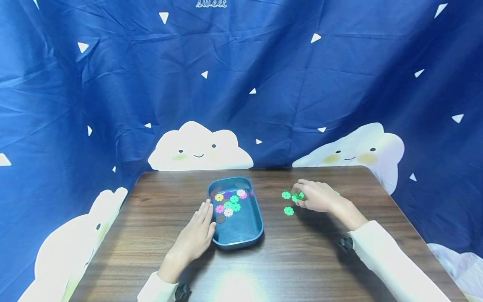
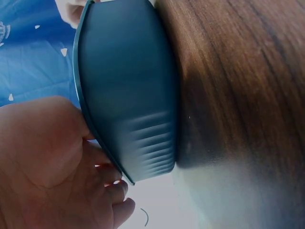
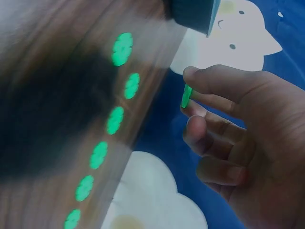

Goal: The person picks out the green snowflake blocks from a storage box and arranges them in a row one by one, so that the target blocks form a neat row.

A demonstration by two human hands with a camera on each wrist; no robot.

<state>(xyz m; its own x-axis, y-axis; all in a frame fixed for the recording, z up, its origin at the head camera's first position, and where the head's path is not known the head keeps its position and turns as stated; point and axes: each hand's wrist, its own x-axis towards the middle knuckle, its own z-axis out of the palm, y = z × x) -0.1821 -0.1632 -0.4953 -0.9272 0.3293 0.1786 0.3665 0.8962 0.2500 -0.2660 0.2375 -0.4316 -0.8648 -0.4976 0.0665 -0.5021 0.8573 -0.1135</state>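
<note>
The left hand (image 1: pixel 196 237) lies flat, fingers straight against the left wall of the smooth teal tray (image 1: pixel 241 239) — petal-edged plastic discs (image 1: pixel 228 203) sit inside. Right of the tray, the right hand (image 1: pixel 317 196) pinches a green flower disc (image 3: pixel 186 96) between thumb and fingers. Only the right wrist view shows that pinch — and a row of green discs (image 3: pixel 114 119) on the grained wood table (image 1: pixel 302 268).

A: How does the head view look to you?

B: Evenly bright and sharp in the middle, with a pale glare patch on the table (image 1: pixel 234 285) near your edge. The backdrop (image 1: pixel 264 84) bows outward at the frame's sides.

A: And your wrist cameras?

B: The left one is soft; the tray (image 2: pixel 128 90) throws a dark shadow on the wood. The right one is smeared: the green discs (image 3: pixel 122 48) streak, with heavy shadow beside them.
</note>
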